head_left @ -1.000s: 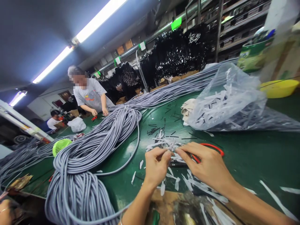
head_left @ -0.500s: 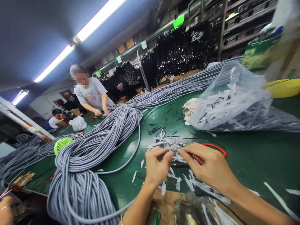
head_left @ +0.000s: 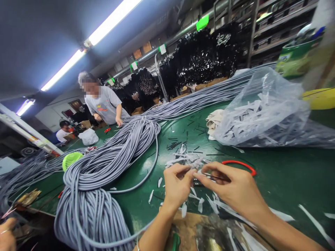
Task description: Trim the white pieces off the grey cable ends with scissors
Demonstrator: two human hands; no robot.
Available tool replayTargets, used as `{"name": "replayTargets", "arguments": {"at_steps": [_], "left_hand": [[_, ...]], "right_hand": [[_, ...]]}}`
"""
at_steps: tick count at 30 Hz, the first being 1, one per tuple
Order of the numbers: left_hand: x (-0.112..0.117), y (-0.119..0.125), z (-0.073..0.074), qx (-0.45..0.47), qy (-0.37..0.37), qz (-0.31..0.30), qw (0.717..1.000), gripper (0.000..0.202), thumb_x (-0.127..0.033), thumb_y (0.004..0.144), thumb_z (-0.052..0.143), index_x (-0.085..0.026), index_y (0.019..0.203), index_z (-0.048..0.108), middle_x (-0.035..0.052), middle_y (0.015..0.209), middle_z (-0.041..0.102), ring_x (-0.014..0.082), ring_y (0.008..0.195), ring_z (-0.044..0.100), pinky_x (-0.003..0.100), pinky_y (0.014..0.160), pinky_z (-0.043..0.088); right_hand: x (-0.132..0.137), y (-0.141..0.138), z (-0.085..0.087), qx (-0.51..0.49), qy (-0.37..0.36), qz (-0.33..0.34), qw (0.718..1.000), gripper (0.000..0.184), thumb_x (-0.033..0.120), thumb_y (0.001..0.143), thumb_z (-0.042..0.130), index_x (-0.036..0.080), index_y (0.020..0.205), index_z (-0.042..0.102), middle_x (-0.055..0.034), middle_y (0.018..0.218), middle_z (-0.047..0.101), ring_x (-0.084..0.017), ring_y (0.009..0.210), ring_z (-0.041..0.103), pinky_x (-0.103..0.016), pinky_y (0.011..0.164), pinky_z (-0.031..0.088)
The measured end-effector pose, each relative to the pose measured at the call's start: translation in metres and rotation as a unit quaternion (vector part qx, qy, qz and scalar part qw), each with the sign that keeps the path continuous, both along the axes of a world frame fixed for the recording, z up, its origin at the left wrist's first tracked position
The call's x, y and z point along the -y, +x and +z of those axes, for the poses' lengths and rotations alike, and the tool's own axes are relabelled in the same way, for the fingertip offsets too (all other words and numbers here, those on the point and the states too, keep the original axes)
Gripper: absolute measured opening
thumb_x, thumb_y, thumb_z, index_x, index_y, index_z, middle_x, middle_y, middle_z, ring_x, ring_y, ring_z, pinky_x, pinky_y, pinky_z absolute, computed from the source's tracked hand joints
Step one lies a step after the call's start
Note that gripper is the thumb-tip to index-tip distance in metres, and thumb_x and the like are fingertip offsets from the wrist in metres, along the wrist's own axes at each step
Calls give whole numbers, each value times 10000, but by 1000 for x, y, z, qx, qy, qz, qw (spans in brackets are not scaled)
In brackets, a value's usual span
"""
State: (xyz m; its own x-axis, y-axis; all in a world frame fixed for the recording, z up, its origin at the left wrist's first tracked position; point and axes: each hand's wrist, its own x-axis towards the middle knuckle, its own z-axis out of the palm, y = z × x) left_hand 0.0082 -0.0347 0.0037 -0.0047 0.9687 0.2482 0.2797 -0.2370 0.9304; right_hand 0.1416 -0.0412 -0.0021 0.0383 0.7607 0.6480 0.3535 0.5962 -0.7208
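Note:
My left hand (head_left: 176, 184) and my right hand (head_left: 231, 184) meet fingertip to fingertip above the green table (head_left: 282, 174). Both are closed in a pinch on something small and pale, mostly covered by the fingers. A thin dark piece shows between the right thumb and fingers. Just beyond the right hand lies a red handle loop (head_left: 242, 163), seemingly of scissors, its other end hidden. White strips (head_left: 183, 158) are scattered behind and below my hands. A thick coil of grey cable (head_left: 112, 164) rests to the left, one strand passing toward my left forearm.
A clear plastic bag (head_left: 261, 118) of white scraps stands at right beside a beige cloth (head_left: 215, 122). Short black pieces (head_left: 172, 143) dot the table. A green fan-like thing (head_left: 72, 160) sits behind the coil. Across the table stands another person (head_left: 104, 104); another person's hand (head_left: 7, 232) is at lower left.
My fingertips have come closer together, and the right fingers are more curled. The person across has let go of red-handled scissors, now on the table, and drawn one hand back.

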Motion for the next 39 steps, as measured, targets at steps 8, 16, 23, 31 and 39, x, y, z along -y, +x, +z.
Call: {"name": "replayTargets", "arguments": {"at_steps": [8, 16, 23, 31, 39], "left_hand": [[4, -3, 1, -18, 6, -97, 995, 531, -603, 728, 565, -131, 486, 559, -26, 492, 353, 85, 469, 302, 236, 458, 222], [5, 2, 4, 73, -58, -142, 985, 574, -672, 609, 631, -117, 496, 537, -50, 481, 328, 38, 398, 281, 206, 387, 189], [3, 2, 6, 149, -104, -129, 975, 550, -632, 541, 705, -101, 524, 565, -30, 461, 440, 15, 340, 312, 185, 352, 208], [4, 9, 3, 238, -154, -124, 951, 525, -593, 490, 750, -114, 511, 534, -35, 422, 447, 18, 288, 309, 171, 301, 168], [-6, 4, 6, 192, -96, 8, 977, 427, -515, 522, 732, -111, 574, 604, -41, 434, 459, 49, 348, 349, 188, 352, 244]], "right_hand": [[-12, 3, 1, -144, -239, 200, 939, 426, 543, 608, 684, 161, 796, 671, -7, 598, 586, -92, 433, 464, -211, 398, 397], [-14, 6, -1, -189, -244, 205, 929, 350, 479, 573, 733, 164, 705, 659, -6, 565, 595, -119, 463, 530, -219, 431, 460], [-9, 4, 10, -230, -223, 165, 933, 305, 425, 542, 768, 156, 569, 626, -13, 562, 599, -99, 435, 488, -213, 401, 424], [-7, -5, -1, -184, -55, 93, 977, 216, 382, 730, 631, 185, 656, 584, -11, 617, 593, -120, 490, 556, -200, 431, 458], [11, -8, 8, -35, 138, 97, 985, 154, 206, 850, 496, 210, 703, 540, 9, 600, 557, -101, 518, 536, -186, 478, 452]]}}
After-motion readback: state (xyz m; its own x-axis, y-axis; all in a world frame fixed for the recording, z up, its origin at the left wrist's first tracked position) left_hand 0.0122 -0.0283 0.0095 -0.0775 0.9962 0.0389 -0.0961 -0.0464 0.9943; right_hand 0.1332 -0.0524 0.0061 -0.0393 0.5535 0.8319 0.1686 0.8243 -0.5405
